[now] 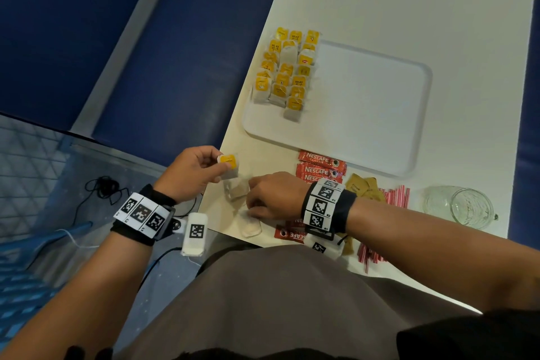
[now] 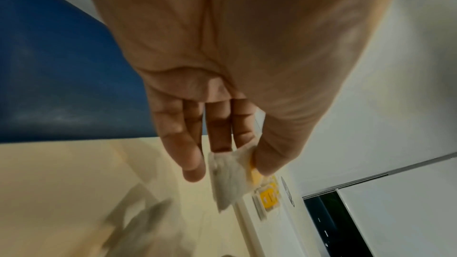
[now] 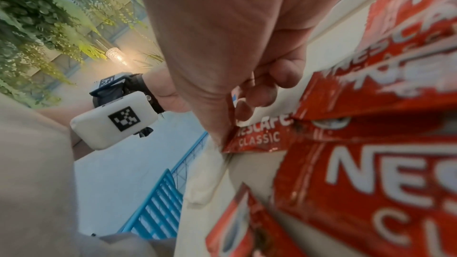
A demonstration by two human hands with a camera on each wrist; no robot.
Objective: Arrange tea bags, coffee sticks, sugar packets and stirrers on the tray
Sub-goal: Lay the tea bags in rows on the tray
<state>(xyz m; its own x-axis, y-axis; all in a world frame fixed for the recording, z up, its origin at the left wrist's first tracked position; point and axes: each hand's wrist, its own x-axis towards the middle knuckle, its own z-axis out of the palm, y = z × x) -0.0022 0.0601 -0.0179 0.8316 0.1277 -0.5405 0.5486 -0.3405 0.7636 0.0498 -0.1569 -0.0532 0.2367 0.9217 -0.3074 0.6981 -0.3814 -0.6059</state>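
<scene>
Yellow-tagged, the tea bag [image 1: 229,166] hangs pinched between the thumb and fingers of the left hand [image 1: 190,171] above the near left corner of the table [image 1: 380,9]. Beside it the right hand [image 1: 273,196] rests knuckles up on the tabletop, fingers curled over loose tea bags [image 1: 239,191]; whether it grips one I cannot tell. More tea bags [image 1: 287,73] sit in rows on the left part of the white tray [image 1: 380,114]. Red coffee sticks [image 1: 320,168], brown sugar packets [image 1: 363,187] and striped stirrers [image 1: 396,194] lie near the tray's front edge, with a glass jar [image 1: 467,207] to their right
</scene>
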